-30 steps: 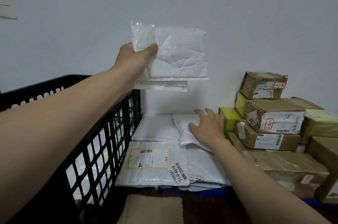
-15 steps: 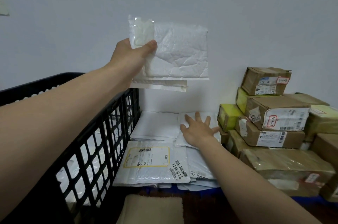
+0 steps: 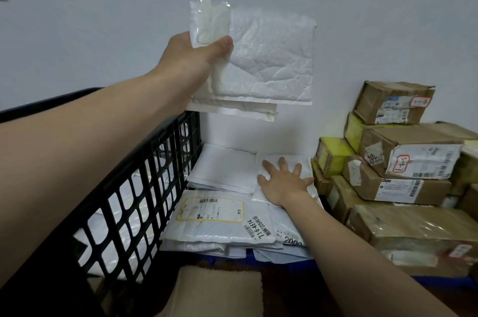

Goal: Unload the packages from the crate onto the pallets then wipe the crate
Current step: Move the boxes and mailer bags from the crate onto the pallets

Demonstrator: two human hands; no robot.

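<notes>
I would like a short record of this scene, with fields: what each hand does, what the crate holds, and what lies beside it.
left hand: grips white padded mailers, raised before the wall
right hand: flat, fingers spread, presses a small white mailer on the pile
black crate: at the left, white packages visible through its lattice
flat mailers: stacked beside the crate
cardboard boxes: stacked at the right

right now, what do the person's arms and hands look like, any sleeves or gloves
Both are bare. The left hand and right hand wear no gloves or watch, and no sleeve shows on either forearm as far as the picture reaches.
</notes>
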